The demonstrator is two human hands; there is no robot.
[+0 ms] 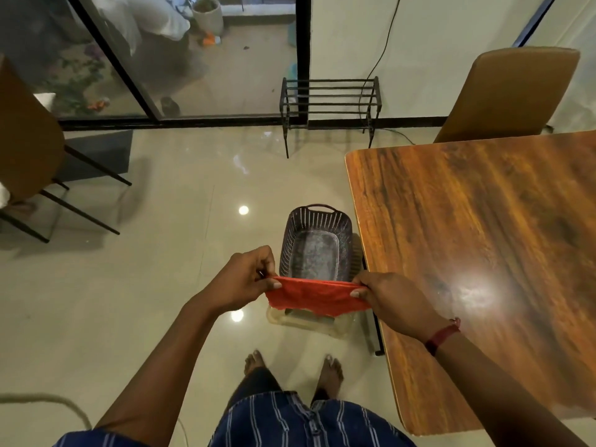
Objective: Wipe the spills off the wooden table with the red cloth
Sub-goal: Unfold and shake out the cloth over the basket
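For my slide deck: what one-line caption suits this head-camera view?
Left hand and right hand pinch a red cloth taut beside the wooden table, near a dark basket.

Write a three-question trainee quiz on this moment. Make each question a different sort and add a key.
1. True or false: the red cloth lies flat on the wooden table.
2. Multiple choice: what has a grip on the cloth? A the left hand alone; B the right hand alone; C both hands.
3. Fill in: the table stands on the person's ____ side.

Key: 1 false, it is held stretched in the air, off the table's edge; 2 C, each hand pinches one end of its top edge; 3 right.
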